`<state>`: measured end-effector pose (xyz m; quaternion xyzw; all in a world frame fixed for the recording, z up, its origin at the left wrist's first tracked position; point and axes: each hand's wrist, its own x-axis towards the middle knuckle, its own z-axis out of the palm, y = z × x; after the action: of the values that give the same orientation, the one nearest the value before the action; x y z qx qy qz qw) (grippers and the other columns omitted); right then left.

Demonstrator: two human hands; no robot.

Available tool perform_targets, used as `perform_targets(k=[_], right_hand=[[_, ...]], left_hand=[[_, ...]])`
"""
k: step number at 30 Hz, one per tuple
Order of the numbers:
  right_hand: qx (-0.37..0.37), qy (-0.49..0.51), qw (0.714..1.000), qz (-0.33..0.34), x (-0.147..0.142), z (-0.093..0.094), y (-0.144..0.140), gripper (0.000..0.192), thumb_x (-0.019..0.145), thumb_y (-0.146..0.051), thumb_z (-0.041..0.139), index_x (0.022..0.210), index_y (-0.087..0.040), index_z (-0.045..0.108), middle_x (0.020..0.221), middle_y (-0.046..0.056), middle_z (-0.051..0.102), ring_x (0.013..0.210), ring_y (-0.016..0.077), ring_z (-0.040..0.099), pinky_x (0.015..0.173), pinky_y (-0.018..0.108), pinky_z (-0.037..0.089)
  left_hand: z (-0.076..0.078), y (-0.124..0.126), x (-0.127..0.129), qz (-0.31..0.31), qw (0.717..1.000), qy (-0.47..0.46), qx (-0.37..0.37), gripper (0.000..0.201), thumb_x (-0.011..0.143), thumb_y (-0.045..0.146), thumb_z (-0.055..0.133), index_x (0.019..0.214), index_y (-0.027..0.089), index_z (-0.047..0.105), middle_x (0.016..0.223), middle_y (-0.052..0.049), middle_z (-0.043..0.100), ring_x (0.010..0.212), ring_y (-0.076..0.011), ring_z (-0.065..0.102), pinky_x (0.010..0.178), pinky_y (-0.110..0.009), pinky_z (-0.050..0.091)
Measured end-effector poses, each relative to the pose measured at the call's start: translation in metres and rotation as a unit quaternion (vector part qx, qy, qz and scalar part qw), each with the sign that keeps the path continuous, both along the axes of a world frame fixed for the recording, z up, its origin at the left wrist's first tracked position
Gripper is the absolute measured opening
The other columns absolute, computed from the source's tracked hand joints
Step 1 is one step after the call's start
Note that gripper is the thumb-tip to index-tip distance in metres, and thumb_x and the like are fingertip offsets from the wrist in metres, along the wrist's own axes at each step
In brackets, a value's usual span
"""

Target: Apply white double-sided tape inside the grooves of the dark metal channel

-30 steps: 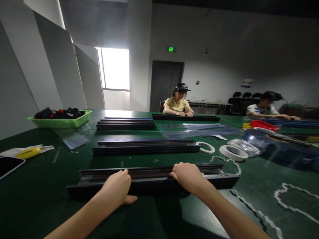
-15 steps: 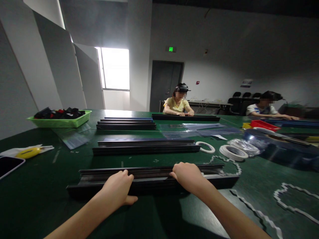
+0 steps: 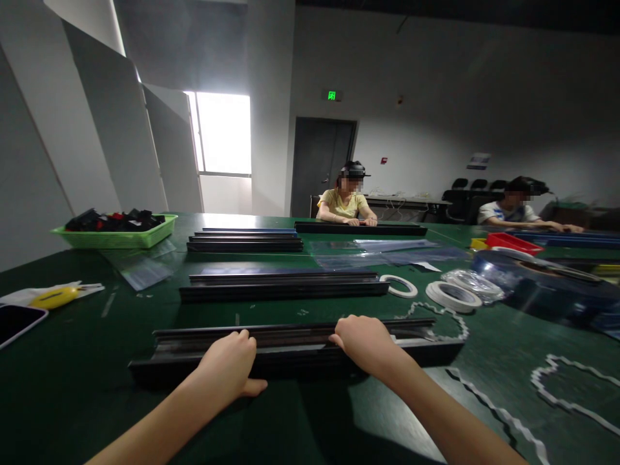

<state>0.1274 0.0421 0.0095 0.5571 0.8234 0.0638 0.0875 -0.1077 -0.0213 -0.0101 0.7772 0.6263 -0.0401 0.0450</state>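
Head view: one rail [image 3: 310, 365], one green basket [image 3: 116, 241], two co-workers [image 3: 343, 203]. Rail long, black, trough-shaped, lying crosswise on desk [image 3: 72, 387]. Left hand [image 3: 227, 365]: fingers clamped on near wall. Right hand [image 3: 365, 345]: fingers mostly hidden, cannot tell.

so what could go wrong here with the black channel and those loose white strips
The left hand has its thumb sticking out, so if its hold is loose, the black channel might slip when the right hand presses. The loose white strip beside the right forearm could snag on that arm if it draws back.
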Motion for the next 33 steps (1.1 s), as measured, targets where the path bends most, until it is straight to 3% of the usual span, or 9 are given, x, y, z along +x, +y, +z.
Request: perform_targets(k=[8, 17, 26, 33], right_hand=[[-0.007, -0.005, 1.000, -0.002, -0.001, 0.002, -0.002, 0.030, 0.085, -0.036, 0.048, 0.089, -0.016, 0.070, 0.088, 0.013, 0.071, 0.084, 0.0276, 0.067, 0.068, 0.034, 0.048], [-0.023, -0.007, 1.000, -0.019, -0.001, 0.001, -0.002, 0.033, 0.087, -0.038, 0.046, 0.095, -0.016, 0.070, 0.093, 0.016, 0.070, 0.091, 0.0260, 0.065, 0.075, 0.033, 0.046], [-0.006, -0.009, 1.000, -0.001, -0.001, 0.003, -0.003, 0.030, 0.086, -0.036, 0.049, 0.089, -0.016, 0.070, 0.088, 0.013, 0.071, 0.084, 0.0272, 0.067, 0.068, 0.032, 0.048], [-0.011, -0.009, 1.000, -0.006, -0.001, 0.004, -0.003, 0.030, 0.086, -0.037, 0.048, 0.090, -0.016, 0.070, 0.089, 0.013, 0.071, 0.086, 0.0269, 0.067, 0.070, 0.032, 0.048]], left_hand=[[-0.003, 0.003, 0.002, -0.019, 1.000, 0.002, 0.012, 0.044, 0.068, 0.048, 0.058, 0.087, 0.009, 0.067, 0.096, -0.018, 0.064, 0.091, -0.0314, 0.062, 0.083, -0.039, 0.049], [-0.011, 0.005, 0.001, -0.031, 0.999, -0.021, 0.023, 0.048, 0.070, 0.048, 0.056, 0.107, 0.018, 0.062, 0.104, -0.013, 0.062, 0.097, -0.0315, 0.059, 0.082, -0.041, 0.048], [-0.008, 0.005, 0.005, -0.067, 0.997, -0.007, 0.039, 0.042, 0.073, 0.046, 0.053, 0.094, 0.012, 0.065, 0.096, -0.016, 0.063, 0.095, -0.0301, 0.059, 0.085, -0.040, 0.047], [-0.011, 0.006, 0.006, -0.105, 0.992, -0.060, 0.046, 0.035, 0.082, 0.040, 0.050, 0.102, 0.014, 0.064, 0.100, -0.013, 0.063, 0.100, -0.0268, 0.057, 0.093, -0.038, 0.044]])
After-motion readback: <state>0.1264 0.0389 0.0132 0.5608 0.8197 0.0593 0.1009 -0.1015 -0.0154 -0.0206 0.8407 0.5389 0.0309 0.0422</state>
